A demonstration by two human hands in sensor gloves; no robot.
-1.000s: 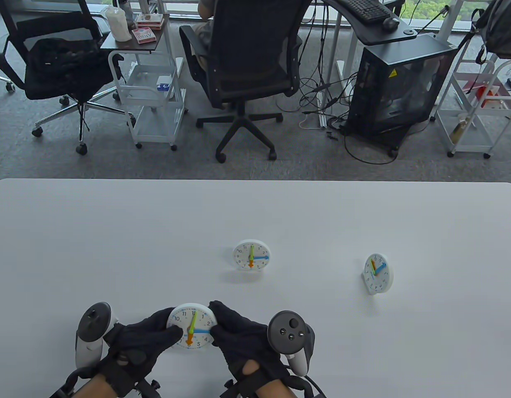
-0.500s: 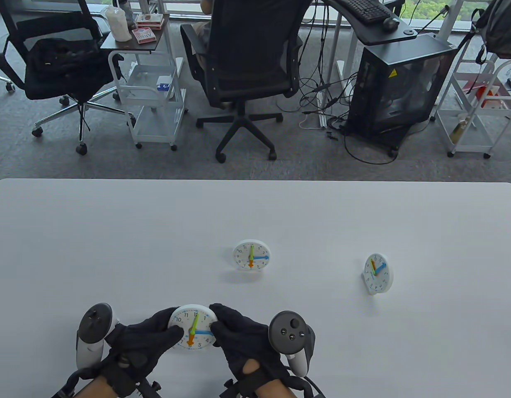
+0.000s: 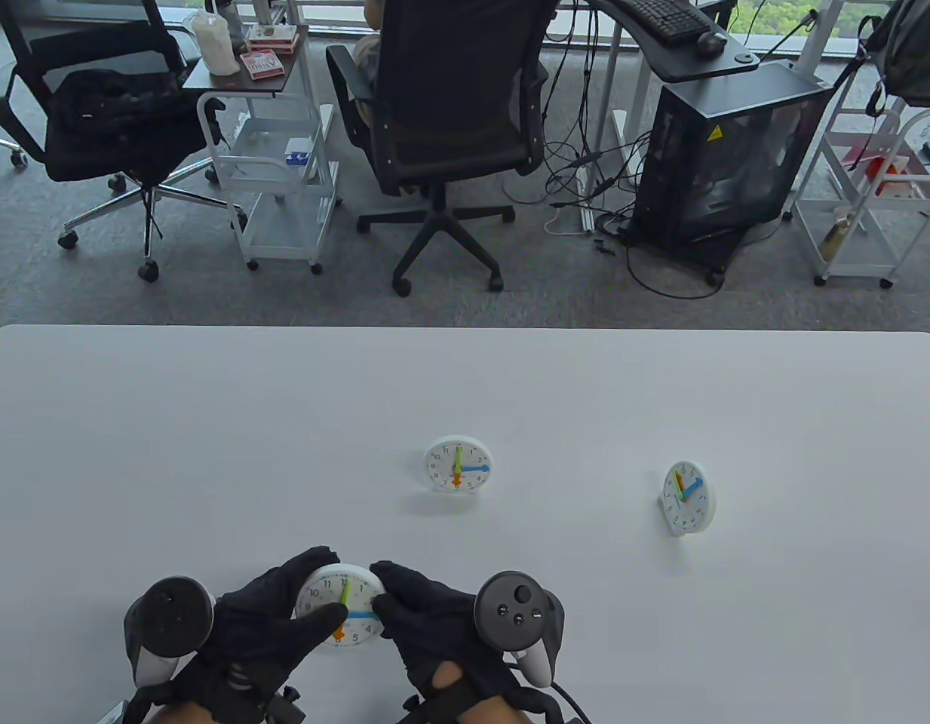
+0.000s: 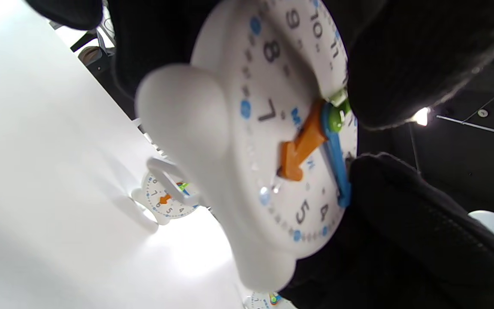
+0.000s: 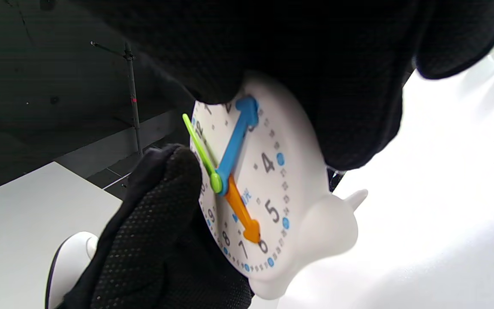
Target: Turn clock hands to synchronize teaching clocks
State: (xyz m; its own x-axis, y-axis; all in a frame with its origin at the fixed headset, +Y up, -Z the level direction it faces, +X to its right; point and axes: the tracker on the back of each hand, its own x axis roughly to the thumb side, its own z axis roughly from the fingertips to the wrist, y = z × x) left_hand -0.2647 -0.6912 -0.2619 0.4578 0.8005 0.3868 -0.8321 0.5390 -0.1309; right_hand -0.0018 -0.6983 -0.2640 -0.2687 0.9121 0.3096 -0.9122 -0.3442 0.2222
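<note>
A white teaching clock with green, blue and orange hands is held between both hands near the table's front edge. My left hand grips its left rim, thumb lying across the face. My right hand grips its right rim. The left wrist view shows the clock tilted, its feet off the table, orange hand near 6, blue near 3. The right wrist view shows the same clock with the green hand near 12. A second clock stands mid-table and a third clock stands to the right.
The white table runs to a far edge, with office chairs, carts and a computer case on the floor beyond. The trackers sit on the backs of both hands.
Both hands have drawn the held clock slightly left and toward me. The left thumb has slid further across the clock face. The other two clocks have not moved.
</note>
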